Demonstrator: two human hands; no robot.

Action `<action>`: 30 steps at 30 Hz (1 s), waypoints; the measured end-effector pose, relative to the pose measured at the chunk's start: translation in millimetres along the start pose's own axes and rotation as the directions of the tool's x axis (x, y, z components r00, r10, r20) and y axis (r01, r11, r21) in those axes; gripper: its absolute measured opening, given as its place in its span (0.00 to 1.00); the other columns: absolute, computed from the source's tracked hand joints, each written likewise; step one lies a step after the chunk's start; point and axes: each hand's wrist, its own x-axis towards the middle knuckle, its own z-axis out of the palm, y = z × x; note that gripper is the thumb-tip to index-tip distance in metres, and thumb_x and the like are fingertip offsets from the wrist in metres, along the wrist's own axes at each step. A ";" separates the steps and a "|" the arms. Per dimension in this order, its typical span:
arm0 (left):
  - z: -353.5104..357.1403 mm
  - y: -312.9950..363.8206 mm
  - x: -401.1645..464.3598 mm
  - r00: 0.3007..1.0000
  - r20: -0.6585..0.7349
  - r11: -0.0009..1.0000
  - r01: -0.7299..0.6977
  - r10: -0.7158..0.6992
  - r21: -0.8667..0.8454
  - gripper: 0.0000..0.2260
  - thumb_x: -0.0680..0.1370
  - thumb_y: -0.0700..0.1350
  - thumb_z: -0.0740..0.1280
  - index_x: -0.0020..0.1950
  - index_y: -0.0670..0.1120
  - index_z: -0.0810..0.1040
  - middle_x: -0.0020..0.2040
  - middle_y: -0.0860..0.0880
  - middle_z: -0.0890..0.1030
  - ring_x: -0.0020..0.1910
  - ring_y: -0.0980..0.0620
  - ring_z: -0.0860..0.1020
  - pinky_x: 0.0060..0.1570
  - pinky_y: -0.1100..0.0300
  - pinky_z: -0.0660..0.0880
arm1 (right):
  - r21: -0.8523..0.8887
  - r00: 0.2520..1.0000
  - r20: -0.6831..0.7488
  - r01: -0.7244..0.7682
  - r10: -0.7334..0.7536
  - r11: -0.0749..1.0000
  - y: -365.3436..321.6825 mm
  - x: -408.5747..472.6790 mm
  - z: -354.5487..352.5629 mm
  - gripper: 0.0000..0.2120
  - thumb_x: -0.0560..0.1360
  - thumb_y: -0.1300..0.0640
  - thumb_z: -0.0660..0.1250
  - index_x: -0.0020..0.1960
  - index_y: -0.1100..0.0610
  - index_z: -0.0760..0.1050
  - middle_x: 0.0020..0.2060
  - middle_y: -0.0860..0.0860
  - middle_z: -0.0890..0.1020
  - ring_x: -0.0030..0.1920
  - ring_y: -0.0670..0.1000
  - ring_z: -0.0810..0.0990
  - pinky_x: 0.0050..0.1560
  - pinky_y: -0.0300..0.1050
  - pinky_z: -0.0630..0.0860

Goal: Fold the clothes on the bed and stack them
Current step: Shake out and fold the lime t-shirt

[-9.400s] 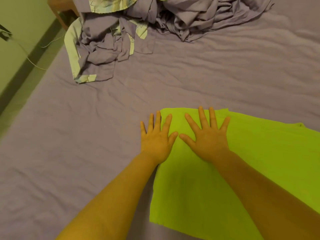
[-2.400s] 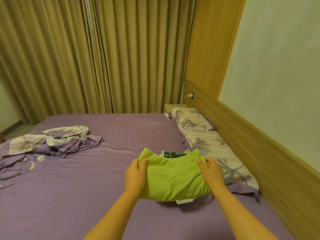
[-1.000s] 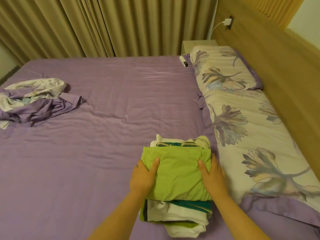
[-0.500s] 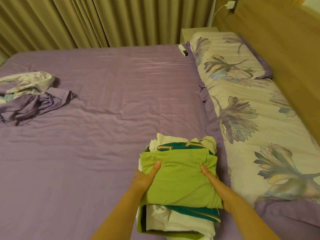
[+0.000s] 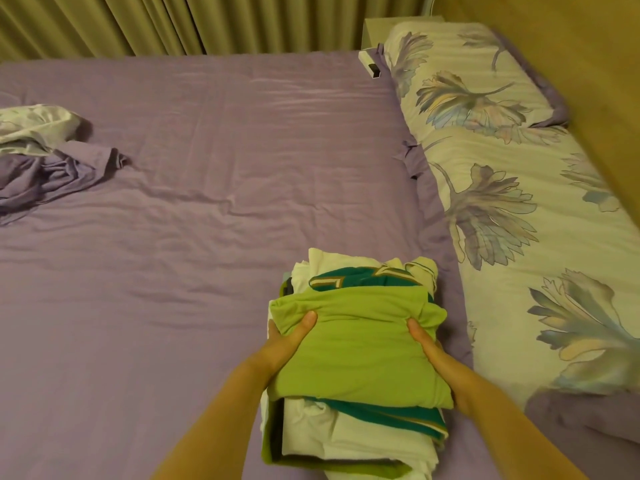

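Observation:
A folded lime-green garment [image 5: 360, 344] lies on top of a stack of folded clothes [image 5: 346, 441] with teal and white pieces under it, on the purple bed [image 5: 207, 209]. My left hand [image 5: 287, 341] grips the garment's left edge, thumb on top. My right hand [image 5: 429, 351] grips its right edge, thumb on top and fingers hidden under the cloth. A crumpled pile of purple and floral cloth [image 5: 45, 157] lies unfolded at the far left of the bed.
A long floral pillow [image 5: 512, 188] runs along the right side beside the wooden headboard [image 5: 588, 81]. Curtains [image 5: 173, 22] hang behind the bed. A small white device [image 5: 370, 64] lies at the pillow's far end.
The green garment went from flat on the bed to folded, was carried to the stack and set on top. Over the last second my hands slid slightly forward along its sides.

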 end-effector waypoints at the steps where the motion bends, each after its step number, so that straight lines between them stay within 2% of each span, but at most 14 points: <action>1: -0.5 0.4 -1.5 1.000 0.008 1.000 -0.025 0.025 -0.008 0.57 0.53 0.78 0.69 0.76 0.60 0.50 0.71 0.50 0.68 0.65 0.47 0.71 0.67 0.44 0.68 | 0.000 1.000 -0.004 0.016 -0.016 1.000 1.4 0.9 0.1 0.57 0.49 0.27 0.75 0.74 0.42 0.58 0.66 0.48 0.73 0.61 0.51 0.76 0.57 0.46 0.73; 3: -1.3 2.4 -4.2 0.999 0.012 0.998 -0.049 0.050 -0.026 0.58 0.52 0.77 0.70 0.76 0.58 0.52 0.70 0.49 0.69 0.64 0.47 0.72 0.67 0.45 0.69 | 0.008 0.999 -0.025 0.041 -0.040 0.999 2.9 2.5 0.2 0.59 0.48 0.27 0.75 0.74 0.43 0.58 0.66 0.48 0.73 0.61 0.51 0.76 0.57 0.46 0.73; 6: -3.4 7.0 -9.4 1.000 -0.007 1.000 0.019 -0.019 -0.016 0.61 0.49 0.77 0.69 0.75 0.51 0.58 0.70 0.46 0.70 0.64 0.44 0.73 0.65 0.47 0.70 | 0.045 1.000 -0.030 0.007 -0.006 0.999 2.4 0.6 2.3 0.58 0.48 0.28 0.76 0.73 0.44 0.60 0.64 0.49 0.75 0.60 0.52 0.77 0.59 0.47 0.73; 9: -6.3 6.3 -12.8 0.993 0.058 0.995 0.101 -0.100 -0.026 0.57 0.47 0.78 0.70 0.70 0.50 0.69 0.63 0.45 0.77 0.59 0.44 0.78 0.63 0.46 0.72 | 0.058 0.998 -0.030 -0.060 0.062 0.996 2.4 -4.0 0.6 0.59 0.51 0.29 0.77 0.75 0.45 0.57 0.65 0.50 0.75 0.60 0.54 0.78 0.64 0.52 0.73; 12: -7.7 5.6 -15.1 0.991 0.113 0.995 0.082 -0.076 -0.055 0.53 0.48 0.77 0.71 0.68 0.51 0.72 0.60 0.46 0.80 0.56 0.45 0.79 0.63 0.46 0.73 | 0.059 0.995 -0.037 -0.087 0.090 0.994 -2.7 -10.2 2.0 0.62 0.49 0.30 0.77 0.75 0.47 0.57 0.63 0.52 0.77 0.59 0.54 0.79 0.59 0.50 0.75; 14: -8.3 7.4 -17.0 0.987 0.155 0.997 0.057 -0.048 -0.053 0.50 0.50 0.75 0.72 0.67 0.52 0.72 0.60 0.47 0.80 0.57 0.46 0.79 0.62 0.47 0.73 | 0.073 0.997 -0.025 -0.068 0.070 0.995 -4.7 -10.3 2.2 0.57 0.50 0.31 0.78 0.73 0.49 0.62 0.60 0.52 0.79 0.58 0.54 0.79 0.55 0.48 0.76; 16: -8.9 9.2 -20.4 0.981 0.192 0.997 0.025 -0.011 -0.075 0.45 0.56 0.72 0.71 0.67 0.52 0.72 0.59 0.47 0.80 0.56 0.47 0.80 0.62 0.49 0.74 | 0.104 0.999 -0.022 -0.028 0.030 0.994 -5.6 -10.9 3.8 0.50 0.53 0.32 0.77 0.70 0.49 0.67 0.59 0.52 0.79 0.57 0.53 0.79 0.59 0.48 0.74; 18: -8.8 8.4 -23.7 0.981 0.191 0.994 -0.008 0.028 -0.105 0.43 0.57 0.71 0.71 0.68 0.53 0.72 0.59 0.47 0.81 0.56 0.47 0.80 0.61 0.49 0.75 | 0.119 0.999 -0.043 0.013 -0.008 0.993 -5.1 -11.5 5.9 0.51 0.51 0.32 0.78 0.69 0.48 0.68 0.59 0.51 0.80 0.58 0.53 0.79 0.63 0.50 0.72; 20: -7.0 5.0 -29.2 0.981 0.185 0.988 -0.033 0.061 -0.151 0.40 0.59 0.70 0.71 0.67 0.53 0.72 0.59 0.47 0.81 0.56 0.46 0.81 0.61 0.48 0.75 | 0.127 0.997 -0.057 0.052 -0.045 0.991 -8.0 -20.2 14.3 0.46 0.50 0.33 0.78 0.64 0.49 0.71 0.52 0.50 0.81 0.54 0.52 0.80 0.59 0.49 0.72; 22: -6.6 1.4 -33.5 0.984 0.159 0.983 -0.052 0.081 -0.176 0.40 0.59 0.70 0.72 0.67 0.53 0.73 0.59 0.47 0.81 0.56 0.46 0.81 0.61 0.46 0.75 | 0.145 0.982 -0.131 0.154 -0.135 0.977 -9.2 -29.3 22.4 0.37 0.60 0.40 0.76 0.65 0.49 0.70 0.49 0.47 0.80 0.50 0.50 0.79 0.57 0.48 0.71; 24: -8.7 -0.9 -38.2 0.989 0.137 0.978 -0.028 0.058 -0.209 0.44 0.57 0.72 0.74 0.67 0.52 0.73 0.58 0.46 0.82 0.56 0.44 0.81 0.61 0.45 0.74 | 0.141 0.964 -0.203 0.201 -0.170 0.970 -10.4 -39.9 26.3 0.32 0.68 0.45 0.72 0.69 0.50 0.67 0.52 0.49 0.79 0.50 0.50 0.78 0.59 0.49 0.71; 26: -10.0 -3.1 -47.7 0.989 0.144 0.975 -0.004 0.037 -0.222 0.45 0.56 0.72 0.74 0.67 0.50 0.73 0.58 0.46 0.82 0.56 0.44 0.81 0.61 0.45 0.74 | 0.140 0.985 -0.134 0.125 -0.107 0.982 -9.2 -50.4 27.3 0.38 0.61 0.40 0.74 0.68 0.50 0.69 0.55 0.52 0.80 0.53 0.52 0.79 0.62 0.51 0.71; 28: -8.9 -8.0 -64.0 0.986 0.163 0.974 0.001 0.037 -0.228 0.43 0.57 0.72 0.74 0.65 0.51 0.74 0.57 0.45 0.82 0.55 0.44 0.81 0.61 0.46 0.75 | 0.113 0.999 -0.049 0.023 -0.018 0.993 -6.0 -65.7 27.9 0.50 0.50 0.33 0.78 0.67 0.49 0.69 0.58 0.53 0.80 0.57 0.55 0.79 0.65 0.53 0.70; 30: -7.2 -18.1 -79.3 0.986 0.161 0.974 0.002 0.036 -0.225 0.43 0.56 0.73 0.73 0.65 0.51 0.75 0.57 0.46 0.82 0.55 0.45 0.81 0.60 0.47 0.75 | 0.079 1.000 -0.029 -0.003 0.006 0.997 0.4 -82.6 26.4 0.55 0.45 0.30 0.78 0.68 0.49 0.70 0.58 0.53 0.81 0.58 0.55 0.79 0.66 0.54 0.70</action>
